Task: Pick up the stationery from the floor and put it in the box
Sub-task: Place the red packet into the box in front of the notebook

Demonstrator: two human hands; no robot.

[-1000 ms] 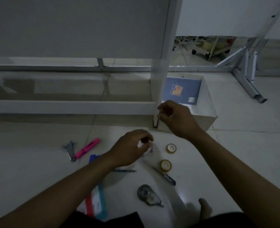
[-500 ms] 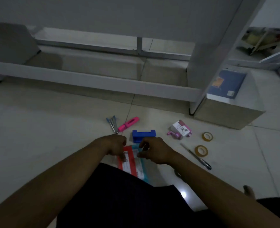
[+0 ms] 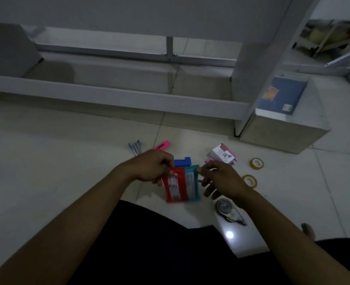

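My left hand (image 3: pixel 151 167) pinches the top of a red packet (image 3: pixel 174 187), lifted off the floor beside a teal packet (image 3: pixel 191 185). My right hand (image 3: pixel 221 178) touches the teal packet's right edge with fingers spread; whether it grips is unclear. The grey box (image 3: pixel 283 128) stands at the right with a blue notebook (image 3: pixel 281 95) in it. On the floor lie a blue stapler (image 3: pixel 183 162), a pink highlighter (image 3: pixel 162 145), blue pens (image 3: pixel 136 147), a white-pink carton (image 3: pixel 223 154), two tape rolls (image 3: pixel 256 163) (image 3: pixel 250 180) and a correction tape (image 3: pixel 228 211).
A white desk frame with a low crossbar (image 3: pixel 116 96) and a wide leg (image 3: pixel 258 64) stands just behind the items, close to the box's left side. Pale floor tiles (image 3: pixel 46 161) spread to the left. My dark-clothed lap fills the bottom.
Both hands reached down to the red and teal packets, and the packets have come up off the floor in my left hand. My head turned left and down, shifting the box rightward.
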